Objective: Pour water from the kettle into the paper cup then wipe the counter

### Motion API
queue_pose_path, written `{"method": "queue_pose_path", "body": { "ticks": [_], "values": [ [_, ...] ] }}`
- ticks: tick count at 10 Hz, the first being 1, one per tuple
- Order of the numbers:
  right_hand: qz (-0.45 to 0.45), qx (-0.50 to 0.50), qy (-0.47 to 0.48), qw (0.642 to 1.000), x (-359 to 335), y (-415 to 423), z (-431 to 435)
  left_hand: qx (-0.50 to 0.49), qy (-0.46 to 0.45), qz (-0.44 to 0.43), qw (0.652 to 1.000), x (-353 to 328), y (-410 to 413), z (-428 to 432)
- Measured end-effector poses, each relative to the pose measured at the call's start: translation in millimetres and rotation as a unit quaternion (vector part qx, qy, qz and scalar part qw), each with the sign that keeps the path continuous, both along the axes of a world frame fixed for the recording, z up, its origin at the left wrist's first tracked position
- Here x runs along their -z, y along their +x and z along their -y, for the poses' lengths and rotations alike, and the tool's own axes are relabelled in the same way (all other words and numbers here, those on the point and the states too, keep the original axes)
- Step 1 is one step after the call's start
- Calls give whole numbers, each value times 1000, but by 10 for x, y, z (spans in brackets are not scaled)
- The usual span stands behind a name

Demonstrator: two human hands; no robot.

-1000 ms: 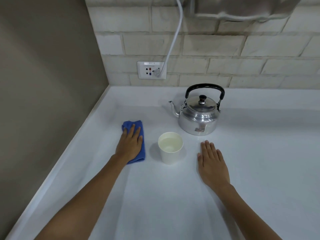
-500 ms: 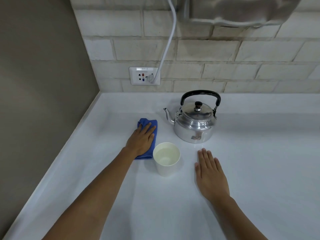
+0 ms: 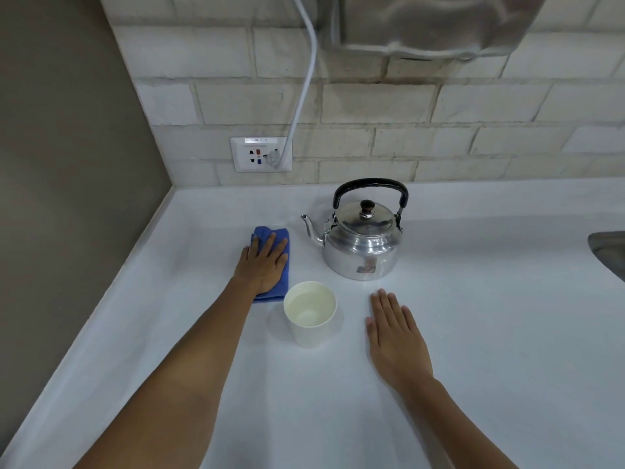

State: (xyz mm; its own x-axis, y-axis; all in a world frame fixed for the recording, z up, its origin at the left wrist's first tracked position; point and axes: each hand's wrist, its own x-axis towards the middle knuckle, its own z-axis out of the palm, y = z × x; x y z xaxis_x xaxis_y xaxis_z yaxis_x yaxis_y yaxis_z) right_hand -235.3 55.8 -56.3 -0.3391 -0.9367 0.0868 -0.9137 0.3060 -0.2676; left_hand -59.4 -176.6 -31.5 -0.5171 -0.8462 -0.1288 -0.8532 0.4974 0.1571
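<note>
Your left hand point(image 3: 262, 265) is pressing flat, fingers spread, on the blue cloth point(image 3: 273, 262); your right hand point(image 3: 395, 333) is resting open on the counter point(image 3: 507, 333). The filled paper cup point(image 3: 310, 313) is sitting between them, touching the cloth's near corner, with the kettle point(image 3: 362, 242) beyond, so you should be wiping away from the cup.

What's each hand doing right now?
Left hand: open, flat on the blue cloth.
Right hand: open, flat on the counter, holding nothing.

blue cloth point(image 3: 283, 262) — middle covered by the left hand point(image 3: 262, 265), only edges show. sink point(image 3: 608, 252) — cut off at the right edge. metal fixture point(image 3: 422, 25) overhead — cropped by the top edge. socket point(image 3: 261, 154) label — too small to read.
</note>
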Motion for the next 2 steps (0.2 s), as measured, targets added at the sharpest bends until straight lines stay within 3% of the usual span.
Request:
{"method": "queue_pose_path", "body": {
  "ticks": [2],
  "values": [
    [25, -16, -26, 999, -52, -30, -34, -21, -39, -48, 998, -166, 152, -78]
  ]
}}
